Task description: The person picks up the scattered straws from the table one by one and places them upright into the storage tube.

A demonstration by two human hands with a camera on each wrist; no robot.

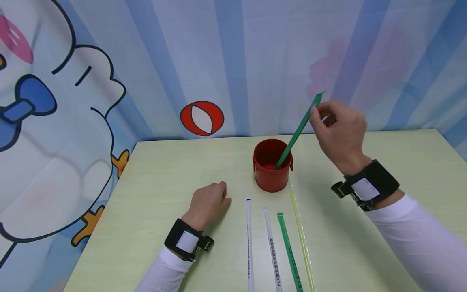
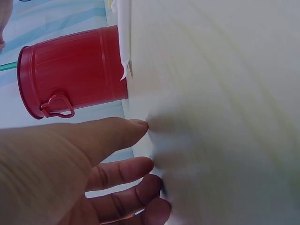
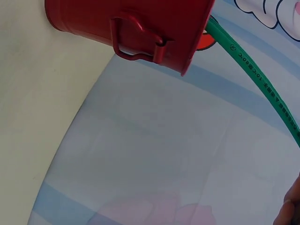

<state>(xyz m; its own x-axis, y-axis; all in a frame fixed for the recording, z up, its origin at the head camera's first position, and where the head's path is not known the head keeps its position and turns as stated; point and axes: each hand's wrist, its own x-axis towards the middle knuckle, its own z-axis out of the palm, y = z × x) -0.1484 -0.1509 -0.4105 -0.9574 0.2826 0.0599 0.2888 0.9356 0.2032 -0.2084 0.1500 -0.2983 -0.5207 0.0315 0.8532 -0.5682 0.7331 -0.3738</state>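
In the head view my right hand (image 1: 341, 132) pinches the upper end of a green wrapped straw (image 1: 300, 127) between thumb and forefinger. The straw slants down to the left, its lower end inside the red bucket (image 1: 271, 181). Dark print runs along that green sleeve (image 3: 255, 72) in the right wrist view. My left hand (image 1: 208, 206) rests on the table, left of the bucket, holding nothing. Its fingers (image 2: 124, 169) are loosely curled, tips against the tabletop. The right fingertips are mostly cut off in the right wrist view.
In front of the bucket lie two white wrapped straws (image 1: 249, 243) (image 1: 272, 247), another green wrapped straw (image 1: 290, 251) and a yellow straw in clear wrap (image 1: 301, 235), roughly side by side. A printed curtain (image 1: 270, 73) hangs behind the pale table (image 1: 164, 174).
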